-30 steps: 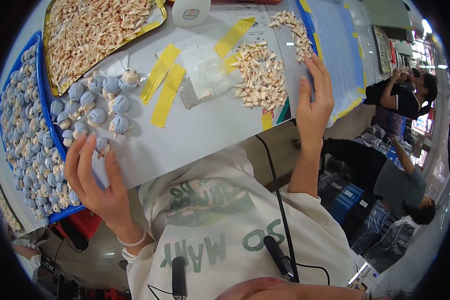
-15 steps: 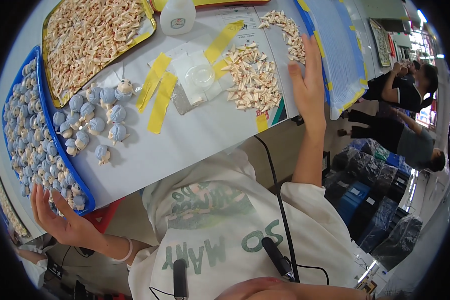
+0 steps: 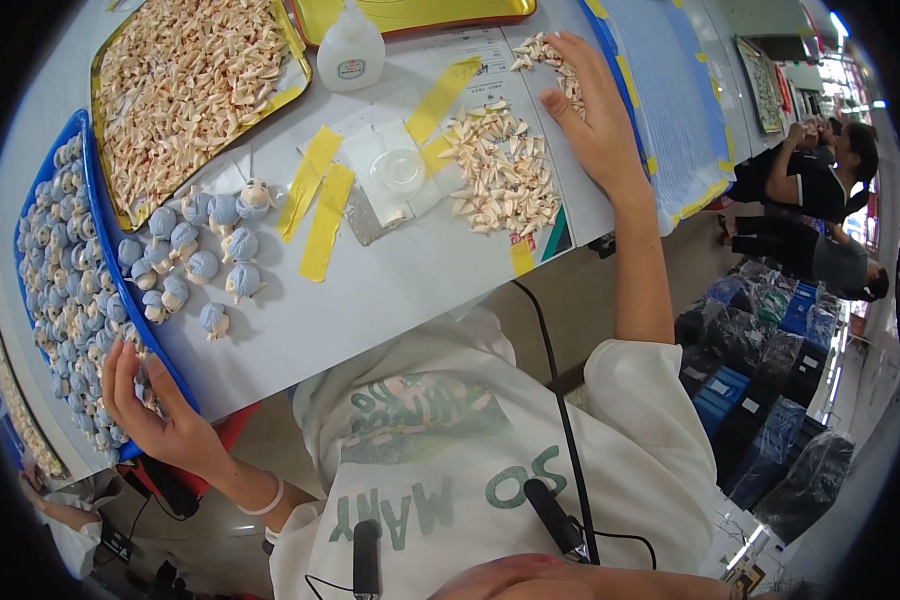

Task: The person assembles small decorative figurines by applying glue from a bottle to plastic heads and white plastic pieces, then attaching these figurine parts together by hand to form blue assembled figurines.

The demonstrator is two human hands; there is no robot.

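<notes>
My left hand (image 3: 165, 415) is open at the near end of a blue tray (image 3: 105, 235), its fingers extended over the tray's small blue-and-cream figurine heads (image 3: 65, 290). Whether the fingertips touch them, I cannot tell. On the far right of the table, my right hand (image 3: 602, 140) lies open with fingers stretched, partly covering a small group of cream pointed pieces (image 3: 535, 52). A larger heap of the same pieces (image 3: 510, 175) sits to its left. Several loose figurine heads (image 3: 202, 265) rest on the table beside the blue tray.
A yellow-rimmed tray (image 3: 295, 80) at the far left is full of cream pieces. Beside it stands a white bottle (image 3: 351, 50). A clear round dish (image 3: 397, 172) lies among yellow tape strips (image 3: 327, 222). Blue cloth (image 3: 682, 110) covers the right side; people (image 3: 820, 180) are beyond.
My right hand has moved away from me and slightly left, over the small group of pieces. My left hand has shifted right and farther over the blue tray. The view has shifted slightly.
</notes>
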